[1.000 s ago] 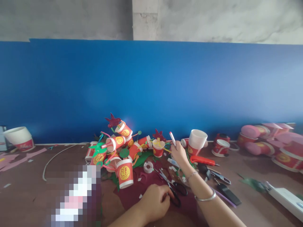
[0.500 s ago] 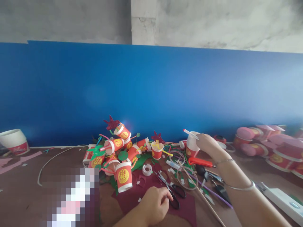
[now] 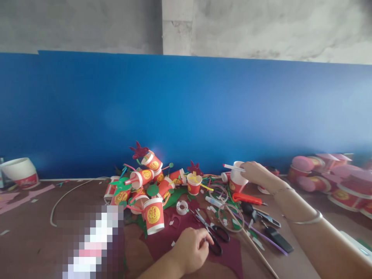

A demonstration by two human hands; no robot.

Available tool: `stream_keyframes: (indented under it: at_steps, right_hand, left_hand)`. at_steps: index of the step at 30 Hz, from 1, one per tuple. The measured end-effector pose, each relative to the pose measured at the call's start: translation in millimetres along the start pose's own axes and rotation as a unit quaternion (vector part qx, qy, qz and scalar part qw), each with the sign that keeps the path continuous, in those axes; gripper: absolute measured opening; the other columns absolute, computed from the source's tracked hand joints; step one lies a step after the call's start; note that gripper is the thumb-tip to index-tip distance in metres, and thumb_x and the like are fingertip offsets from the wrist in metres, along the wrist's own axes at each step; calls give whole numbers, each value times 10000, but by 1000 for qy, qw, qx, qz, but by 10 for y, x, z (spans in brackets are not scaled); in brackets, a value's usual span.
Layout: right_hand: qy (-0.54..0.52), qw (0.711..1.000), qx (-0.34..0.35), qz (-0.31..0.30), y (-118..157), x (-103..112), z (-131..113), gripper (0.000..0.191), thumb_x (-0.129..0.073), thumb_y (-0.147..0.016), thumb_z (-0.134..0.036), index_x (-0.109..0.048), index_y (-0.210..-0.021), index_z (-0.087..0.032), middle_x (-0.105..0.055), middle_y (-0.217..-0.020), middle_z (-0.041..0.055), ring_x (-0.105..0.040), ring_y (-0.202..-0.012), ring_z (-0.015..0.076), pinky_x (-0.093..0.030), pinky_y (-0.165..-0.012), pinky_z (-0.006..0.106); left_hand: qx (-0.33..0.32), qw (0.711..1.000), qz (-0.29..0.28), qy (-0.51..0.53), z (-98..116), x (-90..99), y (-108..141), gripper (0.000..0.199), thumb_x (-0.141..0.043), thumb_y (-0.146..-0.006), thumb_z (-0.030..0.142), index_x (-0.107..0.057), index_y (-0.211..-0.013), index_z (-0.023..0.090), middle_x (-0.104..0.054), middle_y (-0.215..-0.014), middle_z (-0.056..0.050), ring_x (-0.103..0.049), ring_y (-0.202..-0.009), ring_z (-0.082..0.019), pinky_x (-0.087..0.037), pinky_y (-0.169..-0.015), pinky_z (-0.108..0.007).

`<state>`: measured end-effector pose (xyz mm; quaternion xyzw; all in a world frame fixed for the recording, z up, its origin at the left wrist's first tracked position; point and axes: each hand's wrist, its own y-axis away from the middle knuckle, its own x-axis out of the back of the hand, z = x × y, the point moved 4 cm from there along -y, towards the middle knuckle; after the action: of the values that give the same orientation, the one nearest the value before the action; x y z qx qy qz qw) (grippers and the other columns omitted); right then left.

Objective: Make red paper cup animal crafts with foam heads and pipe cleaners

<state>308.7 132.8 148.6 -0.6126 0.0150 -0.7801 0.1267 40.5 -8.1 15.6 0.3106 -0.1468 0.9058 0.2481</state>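
- The right hand pinches a slim white marker with a red end at the rim of the tall white-and-red paper cup.
- The left hand has its fingers curled at the black-handled metal scissors, nearer the person than the cup; whether they grip cannot be told.
- The marker looks light, stiff and smooth, best held mid-barrel.
- The cup, likely thin-walled and easily dented or tipped, suits a gentle hold low around its sides.
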Motion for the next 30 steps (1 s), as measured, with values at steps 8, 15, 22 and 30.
stream_keyframes:
  at_steps: [8, 15, 22, 30]
  right_hand:
    - [19, 999, -28, 14, 28, 86, 54, 207, -474, -808, -60, -658, -861, -138, -702, -733, 105, -666, -634, 206, -376, -544, 261]
    - [-36, 981, -115, 153, 186, 454, 0, 249, -436, -834, -189, -614, -1005, -152, -696, -925, 114, -648, -765, 219, -408, -593, 270]
    - [-325, 872, -53, 363, 616, 708, -658, 214, -451, -746, -218, -642, -835, -178, -626, -629, 21, -550, -557, 169, -405, -535, 253]
    - [-510, 833, 183, 115, 800, 232, -1989, 265, -510, -635, -82, -677, -810, -191, -672, -723, 11, -574, -633, 146, -420, -611, 233]
  left_hand:
    - [-2, 1000, 7, 12, 9, 6, -4, 294, -450, -749, 102, -709, -851, 199, -397, -464, 70, -324, -404, -86, -230, -452, -216]
    - [11, 999, 5, 48, -20, -11, 7, 271, -453, -765, 119, -706, -836, 186, -388, -465, 62, -308, -405, -89, -209, -438, -225]
    - [16, 934, 225, 278, -184, 128, -56, 547, -527, -824, 288, -362, -1335, 190, -553, -985, -69, -527, -670, -123, -445, -620, -251]
    - [46, 888, 325, 322, -259, 247, -77, 701, -731, -671, 374, -416, -1266, 182, -601, -1175, -130, -582, -1075, -277, -455, -902, -370]
